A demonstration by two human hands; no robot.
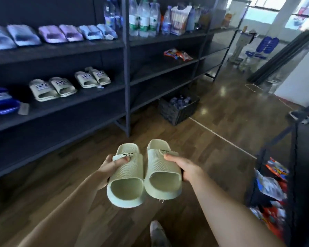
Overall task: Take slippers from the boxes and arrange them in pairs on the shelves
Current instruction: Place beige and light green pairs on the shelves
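I hold two pale green slippers side by side in front of me, above the wooden floor. My left hand (111,166) grips the left slipper (127,177) at its outer edge, thumb on the strap. My right hand (184,168) grips the right slipper (163,171) the same way. The dark shelf unit (64,102) stands to the left. Its middle shelf carries two beige pairs (52,88) (93,77) and a blue pair (3,104). The top shelf carries pale blue (12,35), pink (61,32) and light blue (98,31) pairs.
Water bottles (143,16) fill the top shelf further right, and snack packets (177,54) lie one shelf lower. A black crate of bottles (178,107) sits on the floor. A rack with colourful packets (271,189) stands at the right. My foot (157,232) shows below.
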